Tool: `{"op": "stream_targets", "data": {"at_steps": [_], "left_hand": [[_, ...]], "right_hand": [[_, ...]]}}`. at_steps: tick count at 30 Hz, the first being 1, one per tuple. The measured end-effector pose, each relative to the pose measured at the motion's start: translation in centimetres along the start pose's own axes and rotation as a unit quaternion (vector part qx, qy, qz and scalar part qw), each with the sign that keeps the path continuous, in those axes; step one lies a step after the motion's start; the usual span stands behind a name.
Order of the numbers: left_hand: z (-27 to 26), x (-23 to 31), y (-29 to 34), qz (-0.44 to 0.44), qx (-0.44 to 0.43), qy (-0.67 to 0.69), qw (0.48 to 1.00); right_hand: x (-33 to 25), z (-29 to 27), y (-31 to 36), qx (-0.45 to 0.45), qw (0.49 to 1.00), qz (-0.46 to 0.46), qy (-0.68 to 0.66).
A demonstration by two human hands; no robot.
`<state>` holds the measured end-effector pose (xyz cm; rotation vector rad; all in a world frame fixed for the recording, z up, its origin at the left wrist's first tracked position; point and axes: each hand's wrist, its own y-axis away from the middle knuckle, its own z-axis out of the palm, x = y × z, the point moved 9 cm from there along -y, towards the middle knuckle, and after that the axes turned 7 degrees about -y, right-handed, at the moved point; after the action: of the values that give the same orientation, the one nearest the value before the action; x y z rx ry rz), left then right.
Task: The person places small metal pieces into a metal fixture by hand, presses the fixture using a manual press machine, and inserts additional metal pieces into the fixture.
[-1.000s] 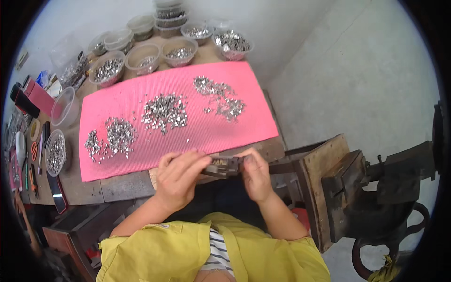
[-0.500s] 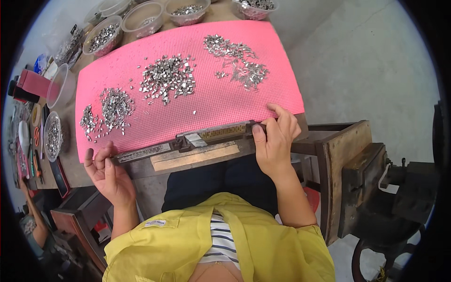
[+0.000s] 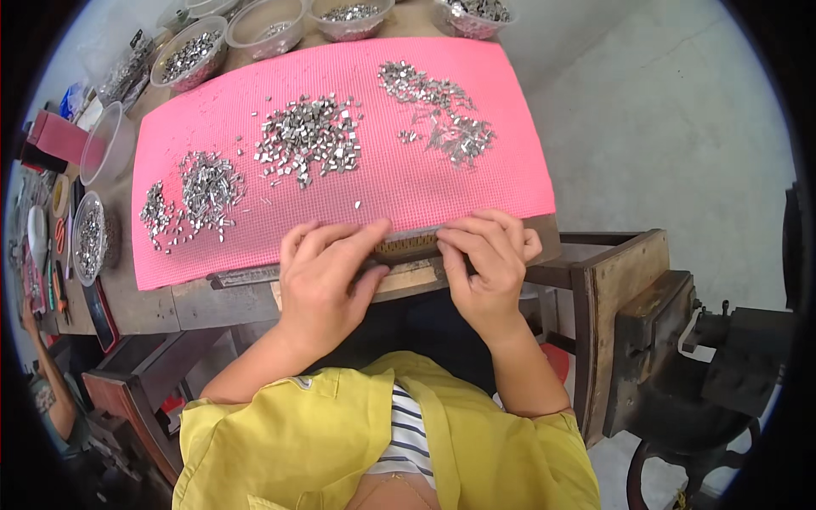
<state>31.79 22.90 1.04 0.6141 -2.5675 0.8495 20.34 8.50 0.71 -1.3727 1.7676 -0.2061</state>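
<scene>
A long, narrow dark metal holder [image 3: 251, 276] lies along the near edge of the pink mat, with a row of small yellowish pieces [image 3: 406, 244] showing in it. My left hand [image 3: 327, 276] is curled over its middle, fingers on the far side and thumb on the near side, covering that part. My right hand [image 3: 489, 259] grips the right end, fingertips bent over the top and thumb below. Between the two hands the yellowish row stays visible. Just beyond the holder, one small silver piece [image 3: 358, 205] lies alone on the mat.
Several heaps of small silver metal pieces [image 3: 310, 140] lie on the pink mat [image 3: 280, 212]. Plastic bowls [image 3: 189, 59] line the far edge, and another bowl [image 3: 91, 238] stands at left near pliers and a phone [image 3: 100, 314]. A dark machine [image 3: 714, 365] stands at right.
My left hand has moved right from the holder's left end to its middle and now covers the silver sliding part. My right hand has shifted slightly left, with its fingers curled in more.
</scene>
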Motion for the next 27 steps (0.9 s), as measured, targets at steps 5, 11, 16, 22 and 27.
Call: {"op": "stream_targets", "data": {"at_steps": [5, 11, 16, 22, 27], "left_hand": [[-0.2, 0.4, -0.1, 0.043, 0.047, 0.002, 0.998], [-1.1, 1.4, -0.2, 0.114, 0.085, 0.024, 0.990], [-2.0, 0.9, -0.7, 0.134, 0.121, 0.037, 0.983], [-2.0, -0.5, -1.4, 0.064, 0.109, 0.086, 0.988], [-1.6, -1.2, -1.2, 0.051, 0.109, 0.113, 0.986]], "right_hand": [[-0.3, 0.9, -0.6, -0.053, 0.997, 0.031, -0.036], [-0.1, 1.1, -0.4, -0.057, 0.997, 0.013, -0.040], [0.1, 0.9, -2.6, -0.122, 0.970, 0.111, -0.180], [4.7, 1.5, -9.2, -0.162, 0.930, 0.199, -0.262], [11.8, -0.2, -21.1, -0.038, 0.958, 0.214, -0.187]]}}
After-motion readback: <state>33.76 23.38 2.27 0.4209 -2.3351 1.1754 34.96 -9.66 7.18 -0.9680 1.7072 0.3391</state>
